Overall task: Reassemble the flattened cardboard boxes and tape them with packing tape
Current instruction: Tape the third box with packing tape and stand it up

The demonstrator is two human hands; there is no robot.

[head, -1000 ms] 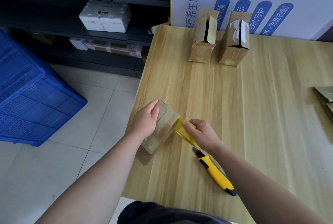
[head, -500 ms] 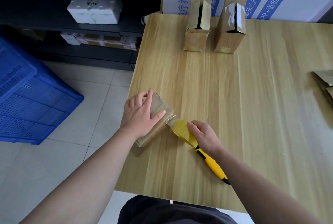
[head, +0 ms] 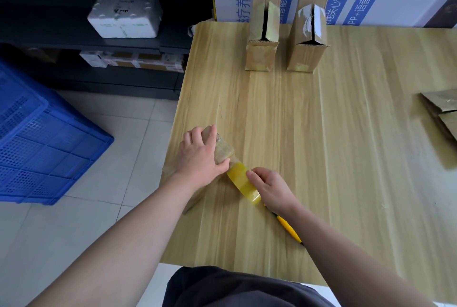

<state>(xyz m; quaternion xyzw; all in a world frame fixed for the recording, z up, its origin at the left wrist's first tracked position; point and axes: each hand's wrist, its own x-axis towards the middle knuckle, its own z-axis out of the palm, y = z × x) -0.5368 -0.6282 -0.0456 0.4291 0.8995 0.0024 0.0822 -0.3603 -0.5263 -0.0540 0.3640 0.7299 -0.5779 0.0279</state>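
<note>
— While I'm watching through the head camera, I'm seeing my left hand (head: 201, 156) pressing the cardboard box (head: 223, 152) onto the table (head: 346, 158). Its fingers are lying fairly straight across the top.

— And the right?

— My right hand (head: 272, 189) is curling its fingers round the yellow tape roll (head: 243, 184), which is sitting just beside the left thumb tip, against the box's near end. The utility knife (head: 288, 229) is lying behind the right wrist, untouched.

— How far along?

— I'm judging roughly midway. Two upright boxes (head: 263, 35) are standing well beyond the fingertips, already wearing tape, though their top seams are gaping. This one is getting its strip now. The flattened boxes (head: 440, 111) are waiting far right of my knuckles.
</note>
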